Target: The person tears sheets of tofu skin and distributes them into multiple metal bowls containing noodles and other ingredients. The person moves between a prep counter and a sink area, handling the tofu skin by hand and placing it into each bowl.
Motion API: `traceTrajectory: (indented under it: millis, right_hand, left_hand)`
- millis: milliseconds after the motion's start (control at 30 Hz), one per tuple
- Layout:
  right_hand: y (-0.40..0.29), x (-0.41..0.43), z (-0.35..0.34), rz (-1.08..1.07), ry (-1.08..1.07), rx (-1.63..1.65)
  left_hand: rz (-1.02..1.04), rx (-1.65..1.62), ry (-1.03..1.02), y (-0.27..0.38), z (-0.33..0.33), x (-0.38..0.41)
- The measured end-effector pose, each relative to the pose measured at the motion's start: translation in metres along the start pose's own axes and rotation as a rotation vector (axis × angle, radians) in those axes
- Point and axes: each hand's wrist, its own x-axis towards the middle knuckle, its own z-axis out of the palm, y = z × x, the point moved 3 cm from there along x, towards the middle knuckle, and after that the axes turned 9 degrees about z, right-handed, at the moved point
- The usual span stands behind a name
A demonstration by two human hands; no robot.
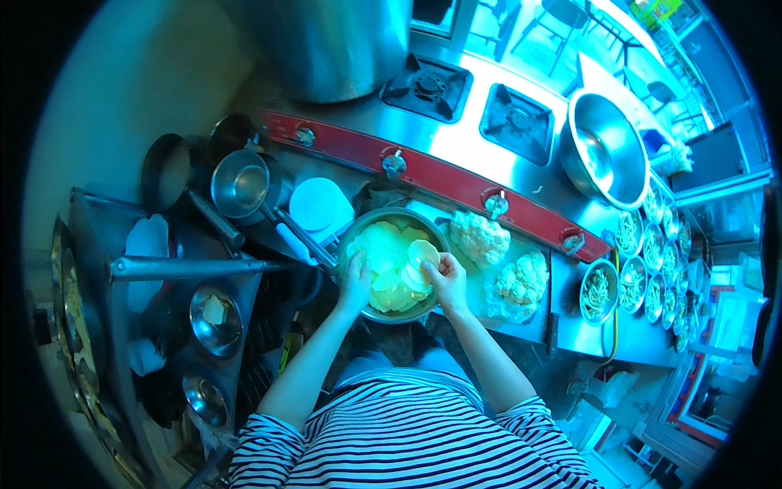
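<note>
A round metal bowl is in front of my body, full of thin, pale round slices that look like potato and appear wet. My right hand pinches a few slices between thumb and fingers over the bowl's right side. At the left side, my left hand reaches over the rim with its fingertips among the slices. Whether it grips the rim or any slices is hidden. Two cauliflower heads lie right of the bowl, the nearer one partly in clear plastic wrap.
A gas range with a red knob panel spans the far side, carrying a tall stockpot and a large steel basin. Several small bowls of food crowd the right counter. Saucepans and a metal rack stand left.
</note>
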Motion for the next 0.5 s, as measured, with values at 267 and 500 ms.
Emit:
traceTrajectory:
  millis: [267, 500]
  right_hand:
    - [-0.009, -0.024, 0.056, -0.01, -0.286, -0.334]
    - [0.005, 0.011, 0.088, -0.554, -0.12, -1.026]
  left_hand:
    - [-0.224, -0.524, -0.14, 0.06, -0.026, -0.028]
    - [-0.133, -0.301, 0.063, 0.083, -0.13, -0.069]
